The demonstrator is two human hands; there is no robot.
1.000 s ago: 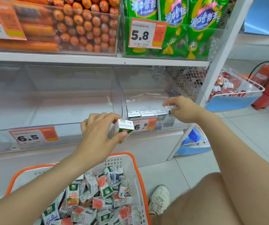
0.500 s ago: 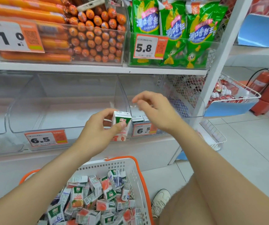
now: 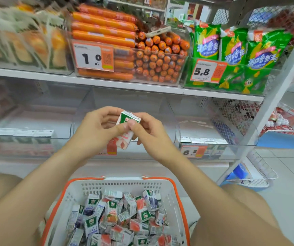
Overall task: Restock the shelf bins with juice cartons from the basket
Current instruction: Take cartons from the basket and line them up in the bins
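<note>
Right hand (image 3: 149,137) has joined left hand (image 3: 94,128); fingers (image 3: 132,123) of both grip the carton (image 3: 128,118)

My left hand (image 3: 96,128) and right hand (image 3: 151,135) both pinch one tilted juice carton (image 3: 127,119), green top up, before the clear middle bin (image 3: 160,110). Below, the orange-rimmed basket (image 3: 121,185) holds heaped cartons (image 3: 117,217). A carton row (image 3: 203,140) lines the right bin's front edge.
</note>
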